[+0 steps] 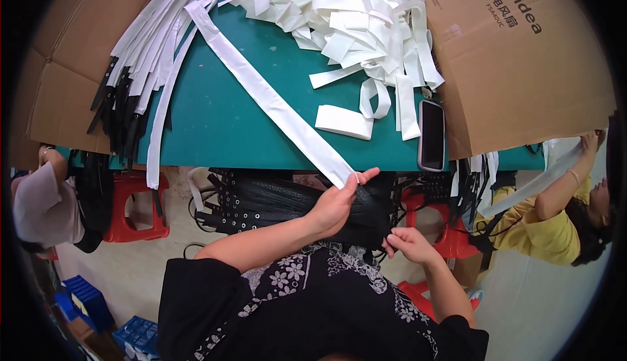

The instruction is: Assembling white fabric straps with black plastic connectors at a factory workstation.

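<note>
A long white fabric strip (274, 109) slants across the green table, and its near end passes over the table's front edge. My left hand (333, 209) pinches that near end, with some fingers stretched out past it. Below the edge, across my lap, lies a bundle of black belts (261, 197) with metal eyelets. My right hand (410, 245) is closed beside the right end of this bundle; whatever its fingers hold, if anything, cannot be made out. At the table's far left lie several white-sleeved belts (147, 67) with black eyeleted ends showing.
A heap of white strips (366, 21) covers the far middle of the green table (228, 126). A phone (431, 135) lies near the right edge. Cardboard walls (522, 67) stand at both sides. Co-workers sit left and right, the right one in a yellow shirt (548, 230) holding a pale strip.
</note>
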{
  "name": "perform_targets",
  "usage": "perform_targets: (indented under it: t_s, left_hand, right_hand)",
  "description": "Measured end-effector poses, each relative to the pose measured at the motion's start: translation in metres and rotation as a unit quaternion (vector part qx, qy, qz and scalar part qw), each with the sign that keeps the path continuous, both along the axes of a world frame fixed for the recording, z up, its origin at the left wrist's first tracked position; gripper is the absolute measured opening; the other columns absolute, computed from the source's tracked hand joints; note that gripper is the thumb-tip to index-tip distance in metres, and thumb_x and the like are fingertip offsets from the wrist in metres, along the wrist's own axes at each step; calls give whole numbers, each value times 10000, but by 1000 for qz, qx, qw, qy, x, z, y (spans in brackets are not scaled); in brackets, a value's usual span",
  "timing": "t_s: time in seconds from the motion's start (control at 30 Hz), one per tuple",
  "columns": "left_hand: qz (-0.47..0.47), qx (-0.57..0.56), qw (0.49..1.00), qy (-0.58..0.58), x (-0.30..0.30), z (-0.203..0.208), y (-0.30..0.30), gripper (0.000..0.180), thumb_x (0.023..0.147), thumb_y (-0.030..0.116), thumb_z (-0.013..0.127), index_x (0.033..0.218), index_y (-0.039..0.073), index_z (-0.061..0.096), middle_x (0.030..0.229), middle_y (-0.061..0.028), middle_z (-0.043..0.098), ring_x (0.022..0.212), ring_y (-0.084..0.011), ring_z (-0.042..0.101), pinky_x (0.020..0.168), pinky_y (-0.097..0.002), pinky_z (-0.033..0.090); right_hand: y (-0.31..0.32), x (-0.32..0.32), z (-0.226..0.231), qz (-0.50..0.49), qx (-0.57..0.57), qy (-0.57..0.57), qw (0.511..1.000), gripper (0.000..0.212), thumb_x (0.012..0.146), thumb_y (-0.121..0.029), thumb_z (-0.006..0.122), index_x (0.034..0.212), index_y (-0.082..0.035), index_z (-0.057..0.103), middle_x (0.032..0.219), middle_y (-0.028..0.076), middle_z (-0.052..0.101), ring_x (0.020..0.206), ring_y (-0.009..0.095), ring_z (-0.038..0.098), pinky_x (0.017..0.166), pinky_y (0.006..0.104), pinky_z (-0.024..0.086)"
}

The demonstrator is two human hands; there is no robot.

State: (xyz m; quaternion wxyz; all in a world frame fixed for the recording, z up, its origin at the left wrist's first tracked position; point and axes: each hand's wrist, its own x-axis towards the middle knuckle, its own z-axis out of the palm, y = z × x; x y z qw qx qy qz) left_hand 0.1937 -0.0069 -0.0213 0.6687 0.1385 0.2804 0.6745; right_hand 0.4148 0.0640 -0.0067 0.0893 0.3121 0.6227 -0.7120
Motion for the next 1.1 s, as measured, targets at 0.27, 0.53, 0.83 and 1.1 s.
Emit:
perform_targets:
  t_s: [0.27,0.53,0.83,1.1]
  left_hand:
    - [-4,-21,995,-102,4,1,-1,195,926,285,389,979,138,506,1302,-49,416,1190,-135,369,897,-308,302]
    - [115,-95,944,-294,-40,-10,12,388,903,420,376,1108,97,437,1004,-61,519,1056,-247,479,916,-426,380]
    - [91,-54,977,-185,-29,-8,12,300,953,328,247,1079,82,364,847,-58,496,930,-227,507,876,-405,417]
    - [92,-31,991,-95,-43,-5,13,330,949,336,275,1153,83,336,825,-20,475,928,-176,503,864,-374,428]
  right_hand:
    - [2,-43,38,-49,-30,-77,995,199,882,-159,475,771,-22,566,499,-16,471,415,45,416,398,184,313]
    - [-9,-26,29,-123,2,-82,989,211,901,-189,459,831,-20,564,493,-27,445,415,35,386,399,182,302]
    - [-17,-46,18,-161,-16,-89,983,218,890,-217,484,860,-18,567,499,-35,436,420,31,391,388,193,285]
    - [-9,-70,31,-158,32,-110,981,244,864,-262,528,805,-29,567,534,12,544,399,56,457,379,191,339]
